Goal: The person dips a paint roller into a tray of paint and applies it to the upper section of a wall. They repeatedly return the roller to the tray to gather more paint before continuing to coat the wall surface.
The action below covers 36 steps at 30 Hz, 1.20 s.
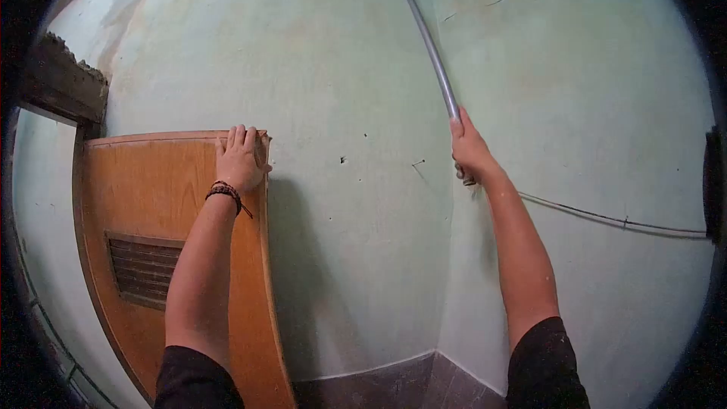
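Observation:
My right hand [472, 150] is wrapped round the lower end of a long grey metal pole [432, 49]. The pole rises up and to the left along the wall corner; what is fitted at its tip near the top edge is too small to make out. With fingers stretched upward, my left hand [240, 159] lies against the upper right corner of a brown wooden door [163, 182]. Its fingertips reach the door's top edge and its thumb points to the right side edge. A dark braided bracelet [225, 189] circles the left wrist.
Pale green walls [363, 257] meet in a corner, marked with small holes and a nail [422, 161]. A cable [606, 220] runs along the right wall. Dark skirting [371, 390] lines the bottom. A louvred vent [144, 269] is set in the door, beneath a rough broken beam [64, 83].

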### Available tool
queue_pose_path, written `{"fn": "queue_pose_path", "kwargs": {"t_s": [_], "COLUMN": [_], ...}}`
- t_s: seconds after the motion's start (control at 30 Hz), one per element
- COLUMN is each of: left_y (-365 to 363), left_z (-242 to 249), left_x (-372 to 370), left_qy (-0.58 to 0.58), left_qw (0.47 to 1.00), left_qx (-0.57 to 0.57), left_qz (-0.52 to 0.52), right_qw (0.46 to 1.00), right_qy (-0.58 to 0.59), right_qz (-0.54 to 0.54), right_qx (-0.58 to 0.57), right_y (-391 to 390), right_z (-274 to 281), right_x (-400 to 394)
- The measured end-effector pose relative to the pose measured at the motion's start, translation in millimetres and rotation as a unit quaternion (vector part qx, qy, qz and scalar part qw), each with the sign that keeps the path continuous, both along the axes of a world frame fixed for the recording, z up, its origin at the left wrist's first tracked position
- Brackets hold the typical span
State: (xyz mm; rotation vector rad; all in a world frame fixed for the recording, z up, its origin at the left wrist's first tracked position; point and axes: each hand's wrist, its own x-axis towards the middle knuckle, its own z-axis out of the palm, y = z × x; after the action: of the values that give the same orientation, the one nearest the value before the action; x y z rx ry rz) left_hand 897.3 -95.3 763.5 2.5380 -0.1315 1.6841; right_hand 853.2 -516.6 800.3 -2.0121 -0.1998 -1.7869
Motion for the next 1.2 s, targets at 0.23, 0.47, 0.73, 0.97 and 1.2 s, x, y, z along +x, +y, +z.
{"fn": "queue_pose_path", "kwargs": {"t_s": [0.23, 0.47, 0.73, 0.97, 1.2], "left_y": [0.6, 1.6, 4.9, 1.1, 4.9], "left_z": [-1.0, -2.9, -1.8, -1.4, -2.8], "left_x": [1.4, 0.4, 10.1, 1.5, 9.8], "left_qy": [0.002, 0.000, -0.016, 0.001, -0.014], "left_qw": [1.000, 1.000, 1.000, 1.000, 1.000], "left_qx": [-0.008, -0.014, -0.016, -0.025, -0.013], "left_qz": [0.009, -0.004, -0.021, -0.014, -0.015], "right_qw": [0.933, 0.997, 0.988, 0.971, 0.956], "right_qy": [0.194, -0.044, 0.081, 0.107, 0.174], "right_qz": [0.262, 0.049, 0.114, 0.186, 0.174], "right_qx": [0.153, -0.030, 0.060, 0.103, 0.161], "right_y": [53.5, 5.7, 17.3, 44.6, 50.8], "right_z": [83.5, -30.3, -93.3, -42.4, -168.1], "right_x": [-75.1, 41.6, 17.0, -7.9, -40.7]}}
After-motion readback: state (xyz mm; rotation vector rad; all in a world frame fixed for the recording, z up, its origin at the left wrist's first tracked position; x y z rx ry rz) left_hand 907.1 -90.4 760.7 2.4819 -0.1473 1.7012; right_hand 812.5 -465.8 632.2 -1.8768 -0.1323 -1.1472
